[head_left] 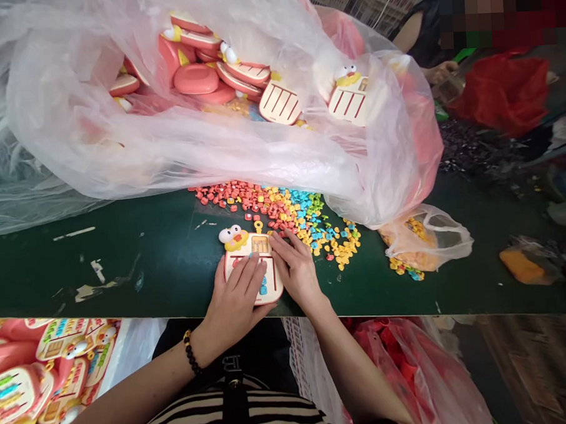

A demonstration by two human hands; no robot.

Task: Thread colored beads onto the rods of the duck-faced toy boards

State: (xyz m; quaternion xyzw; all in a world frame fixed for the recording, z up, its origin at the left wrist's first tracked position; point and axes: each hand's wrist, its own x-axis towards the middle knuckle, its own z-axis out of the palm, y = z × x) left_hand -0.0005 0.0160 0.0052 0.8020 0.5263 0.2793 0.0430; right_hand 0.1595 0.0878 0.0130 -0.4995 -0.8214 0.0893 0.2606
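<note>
A cream and red duck-faced toy, with big white eyes, an orange beak and a yellow loop on top, lies on the green table near its front edge. My left hand lies across the toy's slotted front, gripping it from the left and lower sides; the fingers cover much of the slots. Blue pieces show in the slots at lower right. My right hand bends around the toy's right edge, fingertips at its upper right corner. Just beyond lies a pile of small red, yellow, blue and green pieces.
A large clear plastic bag of similar toys spans the table at the back. At right sits a small bag of yellow pieces. Filled toys lie at lower left, a red bag at lower right. Another person's hand shows at upper right.
</note>
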